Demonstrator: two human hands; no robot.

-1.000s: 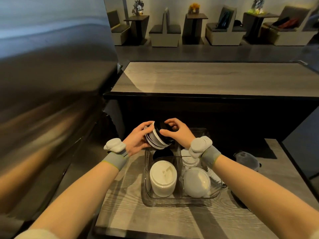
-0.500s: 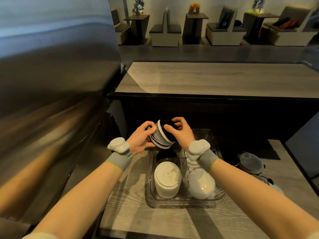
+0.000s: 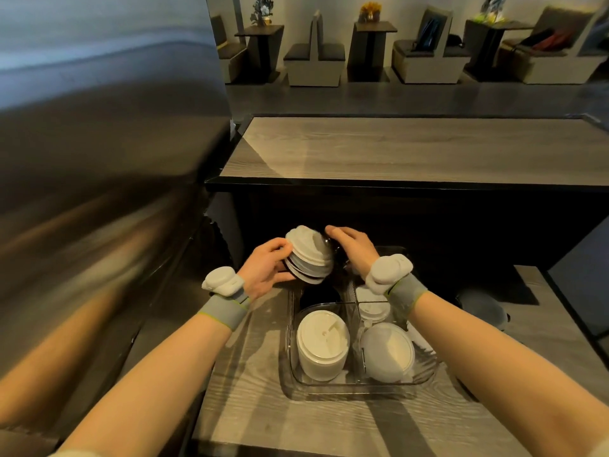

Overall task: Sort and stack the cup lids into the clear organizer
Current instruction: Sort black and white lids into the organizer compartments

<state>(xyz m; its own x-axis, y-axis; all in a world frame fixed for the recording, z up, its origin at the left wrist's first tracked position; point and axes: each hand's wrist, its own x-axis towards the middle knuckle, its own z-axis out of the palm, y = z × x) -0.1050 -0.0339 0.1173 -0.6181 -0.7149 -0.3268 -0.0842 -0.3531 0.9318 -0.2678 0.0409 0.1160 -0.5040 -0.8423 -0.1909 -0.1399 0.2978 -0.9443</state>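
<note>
My left hand (image 3: 263, 268) grips a tilted stack of white cup lids (image 3: 309, 255) just above the back left of the clear organizer (image 3: 359, 385). My right hand (image 3: 354, 249) is curled round a dark lid or lids right of that stack; they are mostly hidden by my fingers. In the organizer, a tall stack of white lids (image 3: 322, 344) fills the front left compartment. A clear domed lid (image 3: 387, 352) lies front right, small white lids (image 3: 374, 306) sit behind it, and black lids (image 3: 318, 296) lie back left.
The organizer stands on a grey wooden worktop (image 3: 263, 407). A steel appliance wall (image 3: 99, 192) rises close on the left. A raised counter (image 3: 412, 150) with a dark front stands behind. A clear domed lid (image 3: 482, 306) lies on the worktop to the right.
The two hands have drawn the stack apart: white lids now stay in my left hand, dark ones in my right. The stack has tipped further towards me.
</note>
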